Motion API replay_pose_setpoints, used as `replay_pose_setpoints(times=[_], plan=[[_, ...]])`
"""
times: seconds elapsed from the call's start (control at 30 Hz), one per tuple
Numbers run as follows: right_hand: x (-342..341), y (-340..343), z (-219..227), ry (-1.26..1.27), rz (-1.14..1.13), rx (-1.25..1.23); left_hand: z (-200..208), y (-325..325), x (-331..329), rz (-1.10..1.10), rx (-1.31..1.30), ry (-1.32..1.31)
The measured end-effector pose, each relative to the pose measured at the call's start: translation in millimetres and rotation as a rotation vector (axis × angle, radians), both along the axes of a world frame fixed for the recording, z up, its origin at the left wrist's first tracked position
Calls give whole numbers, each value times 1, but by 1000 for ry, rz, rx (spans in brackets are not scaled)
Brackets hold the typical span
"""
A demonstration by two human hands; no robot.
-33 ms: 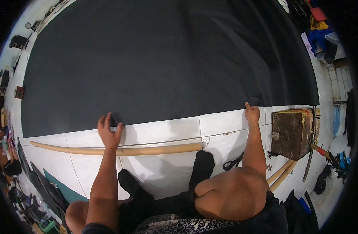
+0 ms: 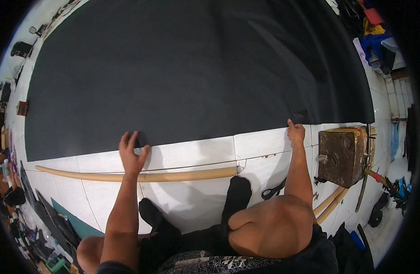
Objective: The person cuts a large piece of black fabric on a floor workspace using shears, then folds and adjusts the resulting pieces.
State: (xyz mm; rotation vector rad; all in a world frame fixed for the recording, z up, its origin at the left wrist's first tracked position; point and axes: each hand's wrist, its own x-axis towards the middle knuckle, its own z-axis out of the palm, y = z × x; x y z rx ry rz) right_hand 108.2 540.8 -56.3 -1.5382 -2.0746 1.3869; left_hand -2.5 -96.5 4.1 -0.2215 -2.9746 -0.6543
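A large black sheet of smooth material [image 2: 164, 68], fabric or faux leather, spreads over the white tiled floor. At its near edge, left of the middle, my left hand [image 2: 133, 154] has its fingers apart, the tips over the sheet's border and nothing held. Farther right, my right hand [image 2: 296, 133] grips the same edge, thumb on top and the other fingers curled. Small creases show beside that grip, and broad folds run up the sheet's right part. Between the sheet and my feet lies a long pale, slightly curved wooden pole [image 2: 187, 175].
Black-handled scissors [image 2: 271, 191] lie by my right knee. To the right stands a worn brown box-shaped block [image 2: 340, 157] with rods and poles around it. A thin straight rod or line runs along the wooden pole. Assorted clutter [image 2: 25, 223] fills the left side.
My left hand has shifted slightly to the right along the sheet's edge. The right hand keeps its place and grip.
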Motion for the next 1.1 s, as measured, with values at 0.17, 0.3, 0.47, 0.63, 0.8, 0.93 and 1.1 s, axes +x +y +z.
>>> replay_pose_setpoints(times=[0.17,0.3,0.47,0.63,0.8,0.93,1.1], plan=[[4,14,-5,-31,-9,18,3,24,1,-132,-36,-125],[18,14,-8,-165,2,663,-7,33,-2,-132,-13,-117],[-24,-122,56,92,390,558,-16,13,3,-112,-73,-61],[-55,-247,65,213,1328,833,0,19,-2,-128,-48,-94],[-60,-243,64,226,1313,766,19,1,4,149,151,0],[-51,-249,66,220,1312,727,27,-61,32,1042,-115,-110],[-55,-251,70,170,1301,682,8,-92,54,1461,295,-205]])
